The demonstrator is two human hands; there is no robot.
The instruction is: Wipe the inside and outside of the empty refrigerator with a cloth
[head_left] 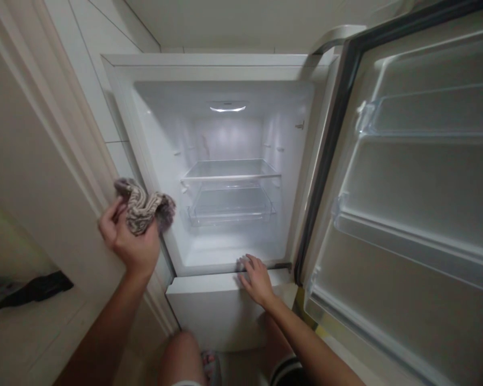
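A crumpled, striped grey-and-white cloth [143, 206] is bunched in my left hand [134, 238], which is raised beside the left front edge of an open fridge [227, 60]. My right hand [255, 279] is at the top edge of the lower door [217, 316], just below the fridge's floor. Its fingers are apart and hold nothing; whether they touch the edge I cannot tell. Inside the lit compartment are a glass shelf [231, 169] and, below it, a clear drawer or shelf [231, 203].
The upper fridge door [410, 193] stands wide open on the right, with clear door shelves [418, 241]. A door frame [64, 107] and tiled wall run along the left. My knees [183, 356] are close to the lower door. A dark object [34, 289] lies at the far left.
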